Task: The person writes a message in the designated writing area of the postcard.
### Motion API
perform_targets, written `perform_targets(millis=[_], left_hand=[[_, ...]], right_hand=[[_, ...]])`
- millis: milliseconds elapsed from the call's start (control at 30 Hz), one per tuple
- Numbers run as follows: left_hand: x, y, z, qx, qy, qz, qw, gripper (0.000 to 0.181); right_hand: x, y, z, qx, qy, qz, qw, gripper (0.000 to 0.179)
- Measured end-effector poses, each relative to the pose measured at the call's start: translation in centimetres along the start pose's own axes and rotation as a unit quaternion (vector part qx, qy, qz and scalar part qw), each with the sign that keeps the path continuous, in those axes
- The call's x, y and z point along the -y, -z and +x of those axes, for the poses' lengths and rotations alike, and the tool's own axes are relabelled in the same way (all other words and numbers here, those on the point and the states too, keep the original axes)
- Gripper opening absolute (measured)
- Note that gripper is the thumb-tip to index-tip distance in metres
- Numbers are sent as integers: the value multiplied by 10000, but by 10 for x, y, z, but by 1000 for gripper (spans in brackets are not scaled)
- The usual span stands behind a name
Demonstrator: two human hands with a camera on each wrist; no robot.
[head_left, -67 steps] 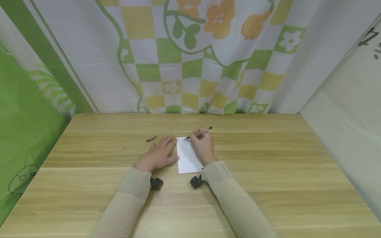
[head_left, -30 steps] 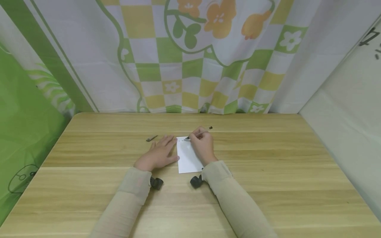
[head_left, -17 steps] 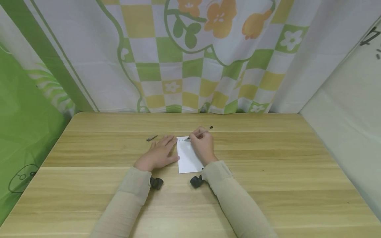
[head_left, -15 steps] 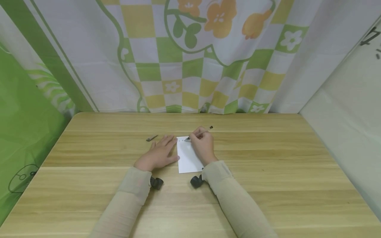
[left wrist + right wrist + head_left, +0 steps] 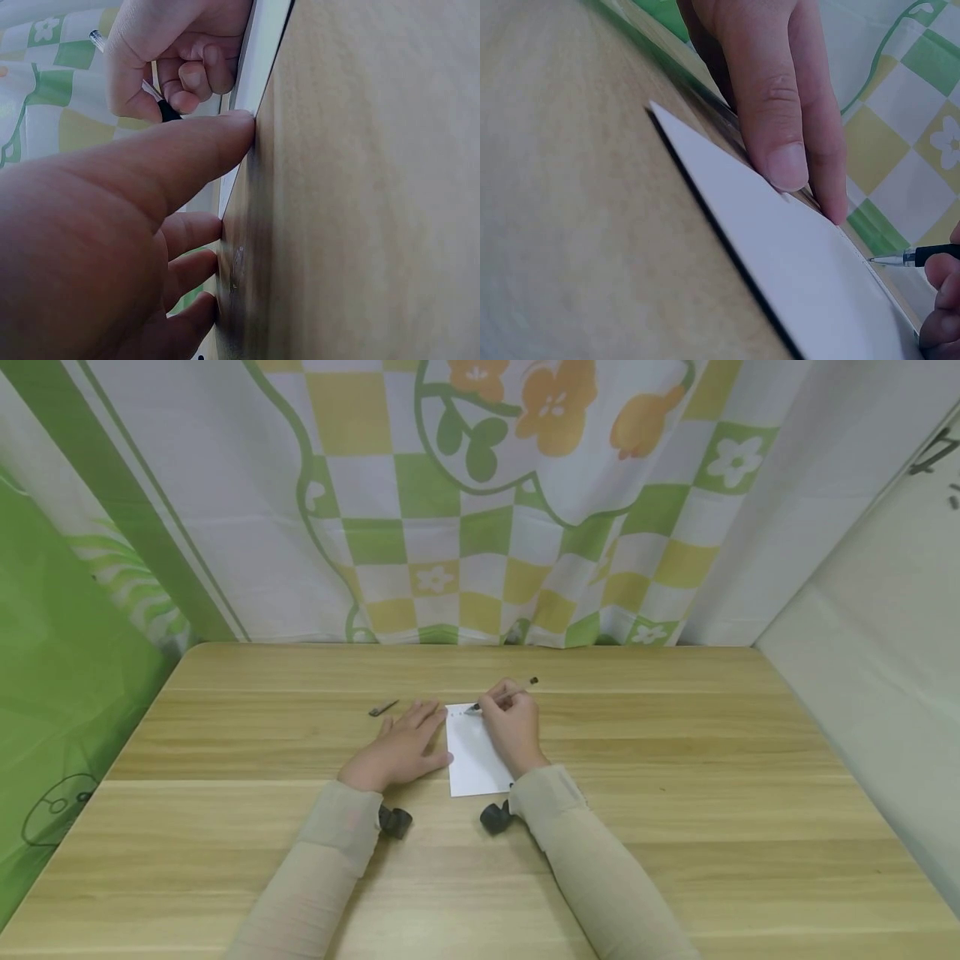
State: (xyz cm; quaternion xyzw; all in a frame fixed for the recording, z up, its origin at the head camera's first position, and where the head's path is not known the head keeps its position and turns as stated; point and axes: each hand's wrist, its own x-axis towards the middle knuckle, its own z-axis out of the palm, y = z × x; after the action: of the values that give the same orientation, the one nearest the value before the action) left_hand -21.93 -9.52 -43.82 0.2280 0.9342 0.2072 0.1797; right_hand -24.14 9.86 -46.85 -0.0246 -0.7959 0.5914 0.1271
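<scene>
A white sheet or pad of paper (image 5: 472, 756) lies on the wooden table, with a short row of small dark marks near its top edge. My right hand (image 5: 513, 724) pinches a pen (image 5: 512, 694) with a clear barrel and black grip, its tip at the paper's upper part. In the right wrist view the pen (image 5: 896, 259) meets the paper (image 5: 765, 240) close to its far edge. My left hand (image 5: 401, 747) lies flat with fingers spread, its thumb and fingertips touching the paper's left edge. The left wrist view shows that thumb (image 5: 232, 131) on the paper's border.
A pen cap (image 5: 383, 708) lies beyond the left hand on the table (image 5: 675, 793). Black wrist cameras (image 5: 395, 822) sit under both cuffs. A patterned curtain (image 5: 480, 535) hangs behind the table's far edge, and a pale wall (image 5: 885, 593) stands at the right.
The pen in my right hand shifts slightly to the right along the row of marks, and its rear end tilts a little. My left hand stays in place.
</scene>
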Motion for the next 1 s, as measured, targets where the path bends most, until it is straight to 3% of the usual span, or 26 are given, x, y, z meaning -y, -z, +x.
perform_targets(millis=[1000], left_hand=[[-2,1,-1,13,5,3,10000,78]], right_hand=[[2,0,-1,47,-91,25,9999,8]])
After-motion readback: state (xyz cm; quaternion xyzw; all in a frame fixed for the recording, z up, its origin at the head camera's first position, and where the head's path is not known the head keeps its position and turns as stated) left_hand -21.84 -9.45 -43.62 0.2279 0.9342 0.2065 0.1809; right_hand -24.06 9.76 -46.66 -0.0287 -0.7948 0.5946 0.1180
